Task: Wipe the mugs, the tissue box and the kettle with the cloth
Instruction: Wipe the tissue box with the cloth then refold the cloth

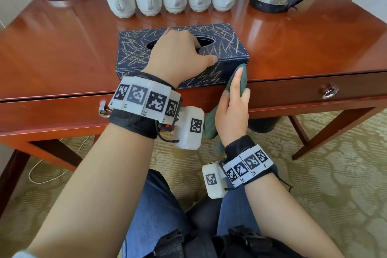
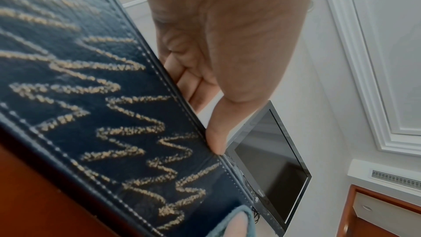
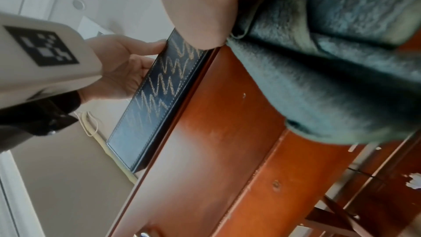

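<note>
While sitting near the front edge of the wooden table (image 1: 62,48), tissue box (image 1: 230,48) being steadied by left hand (image 1: 176,54), fingers curled over its top, thumb on the near face; right hand (image 1: 232,111) gripping green cloth (image 1: 243,79), pressing it against the box's near right corner.

Left hand (image 1: 178,52) steadying tissue box (image 1: 230,48), right hand (image 1: 232,109) pressing cloth (image 1: 243,78) against it

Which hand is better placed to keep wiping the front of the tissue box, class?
The right hand. It already holds the cloth against the front right corner of the tissue box. The left hand rests on top, steadying the box, and holds no cloth.
</note>
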Demonstrator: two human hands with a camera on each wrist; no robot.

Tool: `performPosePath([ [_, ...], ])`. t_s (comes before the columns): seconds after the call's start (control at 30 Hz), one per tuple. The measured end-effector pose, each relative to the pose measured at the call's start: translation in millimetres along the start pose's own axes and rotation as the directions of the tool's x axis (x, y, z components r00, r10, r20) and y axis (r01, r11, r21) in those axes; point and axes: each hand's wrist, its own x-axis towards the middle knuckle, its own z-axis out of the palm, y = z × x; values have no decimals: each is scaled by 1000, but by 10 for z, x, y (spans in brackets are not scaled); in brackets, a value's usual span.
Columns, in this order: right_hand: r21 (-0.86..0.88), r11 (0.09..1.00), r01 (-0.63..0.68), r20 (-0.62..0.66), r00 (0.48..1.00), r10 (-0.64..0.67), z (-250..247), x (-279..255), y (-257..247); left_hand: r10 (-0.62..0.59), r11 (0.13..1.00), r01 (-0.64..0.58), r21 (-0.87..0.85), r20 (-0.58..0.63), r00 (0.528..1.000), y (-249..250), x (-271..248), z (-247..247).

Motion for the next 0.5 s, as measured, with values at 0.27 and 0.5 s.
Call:
performPosePath([
  [0.27, -43, 994, 96, 17, 995, -95, 23, 5, -26, 10, 1000, -10, -22, 0, 1000, -18, -10, 6],
  [0.5, -3, 1000, -4, -31, 1000, 4, -27, -1, 56, -17, 1000, 18, -26, 18, 1000, -10, -11, -1],
])
